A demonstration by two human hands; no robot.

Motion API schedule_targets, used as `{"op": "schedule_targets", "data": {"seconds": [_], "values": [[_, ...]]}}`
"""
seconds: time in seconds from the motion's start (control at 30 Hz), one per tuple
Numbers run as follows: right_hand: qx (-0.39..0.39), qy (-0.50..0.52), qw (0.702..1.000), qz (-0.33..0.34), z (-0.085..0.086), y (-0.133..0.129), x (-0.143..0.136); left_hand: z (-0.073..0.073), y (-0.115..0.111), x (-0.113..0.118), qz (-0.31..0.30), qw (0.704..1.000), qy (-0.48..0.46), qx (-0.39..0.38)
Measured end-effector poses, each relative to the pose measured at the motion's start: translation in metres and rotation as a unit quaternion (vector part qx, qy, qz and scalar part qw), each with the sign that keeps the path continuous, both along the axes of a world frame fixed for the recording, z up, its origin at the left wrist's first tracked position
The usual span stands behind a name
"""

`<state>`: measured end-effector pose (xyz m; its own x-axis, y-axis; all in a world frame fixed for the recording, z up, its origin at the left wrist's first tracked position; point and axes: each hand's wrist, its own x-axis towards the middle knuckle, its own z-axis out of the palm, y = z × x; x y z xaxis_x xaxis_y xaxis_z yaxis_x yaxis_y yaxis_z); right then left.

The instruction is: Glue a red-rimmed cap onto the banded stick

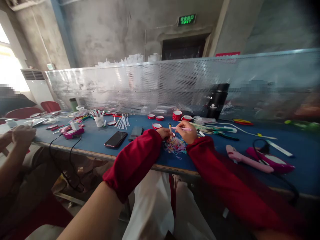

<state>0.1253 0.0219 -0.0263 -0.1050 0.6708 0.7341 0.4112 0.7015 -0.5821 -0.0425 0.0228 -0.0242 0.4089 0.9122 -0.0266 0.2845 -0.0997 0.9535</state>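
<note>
My left hand (163,133) pinches a short upright stick (170,128) with a yellow part and a dark tip. My right hand (188,134) is closed around a slim pink pen-like tool (184,128), whose point reaches toward the stick. Whether the two touch, I cannot tell. Below both hands lies a tangled pile of thin coloured loops (177,146) on the blue tabletop (150,151). A round red-rimmed piece with a white top (157,126) is just behind my left hand.
A black phone (116,139), a cup of sticks (99,120) and white sticks (122,121) lie leftward. A black flask (218,101), green-handled pliers (226,136) and a pink tool with cord (247,160) are rightward. A perforated metal screen (160,83) stands behind. Another person's hands (22,136) are far left.
</note>
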Motion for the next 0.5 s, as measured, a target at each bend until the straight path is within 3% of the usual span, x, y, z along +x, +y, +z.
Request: {"op": "schedule_targets", "data": {"seconds": [0.5], "values": [[0.010, 0.009, 1.000, -0.001, -0.0002, -0.0019, -0.0018, -0.0014, 0.0007, -0.0026, 0.025, 0.998, 0.048, 0.010]]}}
